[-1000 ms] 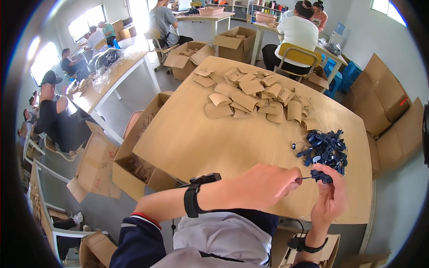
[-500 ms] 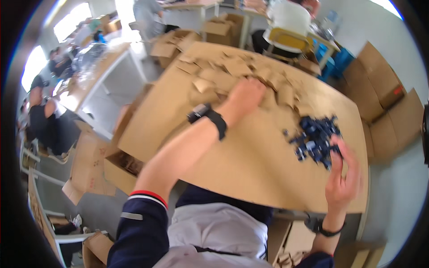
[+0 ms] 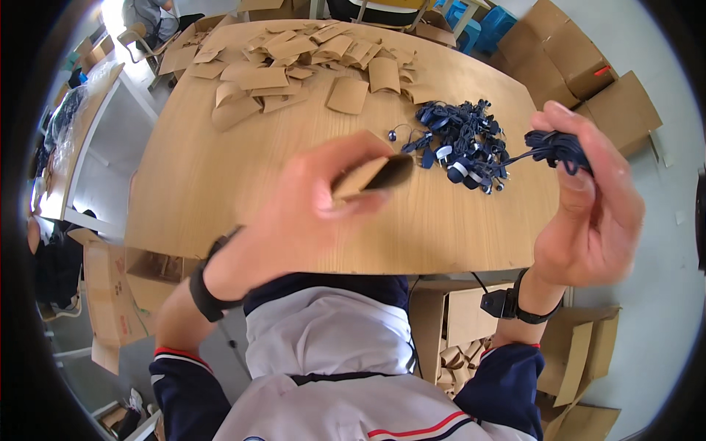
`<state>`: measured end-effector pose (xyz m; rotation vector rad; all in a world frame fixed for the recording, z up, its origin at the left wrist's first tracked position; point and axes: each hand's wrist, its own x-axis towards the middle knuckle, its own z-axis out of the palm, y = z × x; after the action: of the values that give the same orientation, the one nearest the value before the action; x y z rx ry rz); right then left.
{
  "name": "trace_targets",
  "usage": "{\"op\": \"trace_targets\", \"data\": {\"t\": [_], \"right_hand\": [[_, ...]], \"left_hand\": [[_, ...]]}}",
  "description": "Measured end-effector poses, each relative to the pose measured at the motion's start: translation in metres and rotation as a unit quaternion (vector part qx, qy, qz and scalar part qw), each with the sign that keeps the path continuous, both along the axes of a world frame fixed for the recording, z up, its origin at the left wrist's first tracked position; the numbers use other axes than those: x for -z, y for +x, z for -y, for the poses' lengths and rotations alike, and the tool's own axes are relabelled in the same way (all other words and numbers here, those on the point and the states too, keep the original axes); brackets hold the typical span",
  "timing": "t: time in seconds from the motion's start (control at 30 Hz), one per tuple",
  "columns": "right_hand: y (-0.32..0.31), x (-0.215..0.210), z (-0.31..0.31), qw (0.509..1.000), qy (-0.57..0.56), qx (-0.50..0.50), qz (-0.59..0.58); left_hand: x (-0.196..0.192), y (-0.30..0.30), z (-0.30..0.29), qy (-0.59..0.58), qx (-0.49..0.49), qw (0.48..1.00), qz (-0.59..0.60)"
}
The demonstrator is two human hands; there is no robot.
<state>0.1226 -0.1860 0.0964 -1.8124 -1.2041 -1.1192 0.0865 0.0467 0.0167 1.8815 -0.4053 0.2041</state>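
My left hand (image 3: 294,195), blurred by motion, is closed round a brown cardboard sleeve (image 3: 360,178) above the middle of the table. The sleeve is squeezed so that its dark mouth gapes toward the right. My right hand (image 3: 599,213) is raised over the table's right edge and pinches a coiled bundle of dark cable (image 3: 557,149) between thumb and fingers. From the bundle a strand runs left to a tangled pile of dark cables (image 3: 463,136) with small round and silver ends.
Flattened cardboard sleeves (image 3: 290,48) lie heaped along the far side of the wooden table (image 3: 220,184). Open cardboard boxes stand on the floor at left (image 3: 110,294) and lower right (image 3: 581,360). Tall cartons (image 3: 551,55) lean by the right wall. Someone sits (image 3: 151,18) at the far left.
My left hand has come back from the cardboard heap with a sleeve in it. My right hand has risen from the cable pile, holding a coiled bundle. The view has also shifted.
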Motion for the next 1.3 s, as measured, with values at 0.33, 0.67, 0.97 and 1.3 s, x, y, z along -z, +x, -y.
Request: {"op": "trace_targets", "data": {"t": [0.33, 0.67, 0.97, 1.3], "right_hand": [[-0.014, -0.002, -0.038, 0.994, -0.061, -0.083, 0.041], [-0.038, 0.014, -0.040, 0.962, -0.093, -0.230, -0.117], [-0.032, 0.020, -0.047, 0.930, -0.036, -0.223, -0.291], [-0.020, 0.013, -0.036, 0.946, -0.053, -0.227, -0.227]], "left_hand": [[-0.007, -0.038, 0.025, -0.062, 0.109, 0.992, 0.022], [-0.006, -0.057, 0.020, -0.227, 0.116, 0.964, -0.071], [-0.004, -0.059, 0.010, -0.341, 0.153, 0.894, -0.249], [-0.001, -0.049, 0.004, -0.252, 0.120, 0.945, -0.171]]}}
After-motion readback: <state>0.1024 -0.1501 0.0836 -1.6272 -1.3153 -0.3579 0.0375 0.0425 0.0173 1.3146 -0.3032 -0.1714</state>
